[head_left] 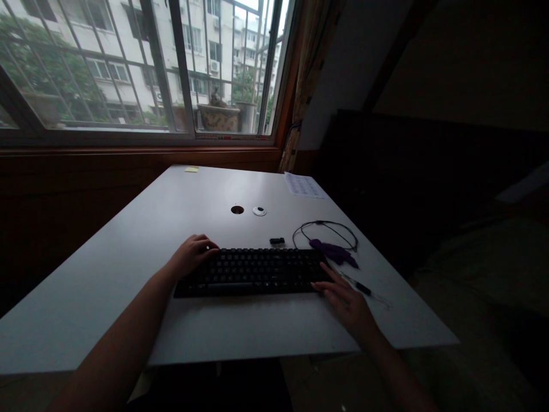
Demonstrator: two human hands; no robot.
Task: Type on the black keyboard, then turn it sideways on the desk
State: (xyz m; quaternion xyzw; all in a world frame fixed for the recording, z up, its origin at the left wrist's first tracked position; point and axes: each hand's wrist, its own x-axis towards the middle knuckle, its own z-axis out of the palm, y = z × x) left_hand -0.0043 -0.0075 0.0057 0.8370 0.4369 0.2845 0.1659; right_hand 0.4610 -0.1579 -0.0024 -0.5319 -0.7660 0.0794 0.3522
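Two bare hands of ours touch the black keyboard (253, 272) on the white table (201, 329). At its left end, our left hand (193, 253) has fingers bunched at the far corner; whether they clamp it, we cannot tell. Just beyond its far edge we see a small black object (277, 241); near its far right corner, purple cloth (334, 253). At its right end, our right hand (348, 300) rests fingertips, spread apart.
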